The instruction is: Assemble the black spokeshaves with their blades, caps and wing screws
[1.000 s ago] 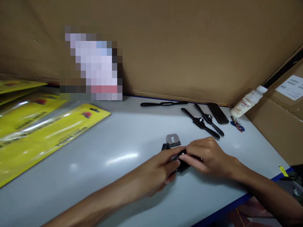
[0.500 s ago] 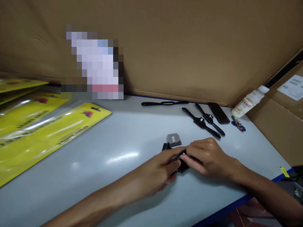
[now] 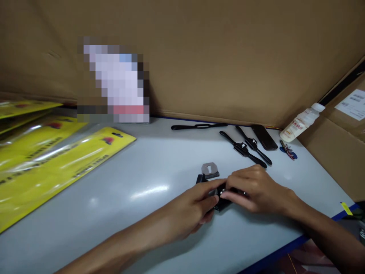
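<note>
Black and small, the tool body lies on the pale grey table between the person's two hands, near the front edge. The left hand comes in from the lower left, its thumb and forefinger closed on the near-left side of the piece. The right hand comes from the lower right and covers most of the piece from above, fingertips pinched together on something at its top; what they pinch is too small to make out. Only a dark corner shows below the meeting fingers, and another dark end sticks out to the left behind the left thumb.

Just behind the hands, a flat grey metal blade with a keyhole slot lies on the table, touching or nearly touching the dark end. Farther back lie two black spokeshaves side by side, a long thin black handle piece, a dark phone, keys and a white drink bottle leaning against the cardboard wall. Yellow blister packs lie stacked at the left.
</note>
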Demonstrator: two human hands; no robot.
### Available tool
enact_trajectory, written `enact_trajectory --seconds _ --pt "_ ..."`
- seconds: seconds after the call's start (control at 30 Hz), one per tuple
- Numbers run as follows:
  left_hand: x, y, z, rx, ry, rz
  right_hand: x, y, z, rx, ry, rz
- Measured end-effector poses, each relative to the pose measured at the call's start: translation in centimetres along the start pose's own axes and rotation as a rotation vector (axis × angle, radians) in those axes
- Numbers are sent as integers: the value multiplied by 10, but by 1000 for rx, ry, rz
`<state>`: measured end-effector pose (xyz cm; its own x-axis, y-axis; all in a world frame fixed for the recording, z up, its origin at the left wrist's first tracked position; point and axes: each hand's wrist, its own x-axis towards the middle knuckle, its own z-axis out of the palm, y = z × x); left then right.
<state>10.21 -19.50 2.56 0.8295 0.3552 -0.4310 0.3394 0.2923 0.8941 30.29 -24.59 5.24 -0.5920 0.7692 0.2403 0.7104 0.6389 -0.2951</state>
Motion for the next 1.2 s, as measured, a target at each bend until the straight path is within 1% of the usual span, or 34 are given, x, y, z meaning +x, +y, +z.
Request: enact_trajectory --seconds 0.07,0.13,0.3,0.33,0.4,0.47,0.53,0.7,0.83,0.97,1.07,1.13,1.2 --pt "0 1 1 8 -3 -1 1 -1 6 -47 42 -7" --pt "-1 3 1 16 -5 -7 2 0 5 -24 80 3" --pt "-4 7 0 44 -4 -29 1 6 -13 40 151 69" --pt "-4 7 -1 45 -3 -30 1 7 -15 63 147 58" --pt "-4 6 -1 44 -14 -35 -1 7 -17 121 96 13" --pt "-3 5 -1 39 -30 -35 -3 8 -16 154 26 -30" --pt "-2 6 -1 42 -35 -29 -4 8 -14 157 -14 -41" --pt "-2 8 1 49 -16 -46 -3 9 -14 158 -51 -39" --pt "-1 6 1 26 -12 16 -2 7 -15 145 -72 -28" --pt "0 1 0 7 -26 71 -2 7 -5 88 -4 -23" --pt "-1 1 0 24 -25 51 0 4 4 65 81 -19" --pt "-2 2 0 31 -14 30 2 2 4 124 125 1" --pt "-2 3 0 34 -13 19 2 0 -1 217 160 32"
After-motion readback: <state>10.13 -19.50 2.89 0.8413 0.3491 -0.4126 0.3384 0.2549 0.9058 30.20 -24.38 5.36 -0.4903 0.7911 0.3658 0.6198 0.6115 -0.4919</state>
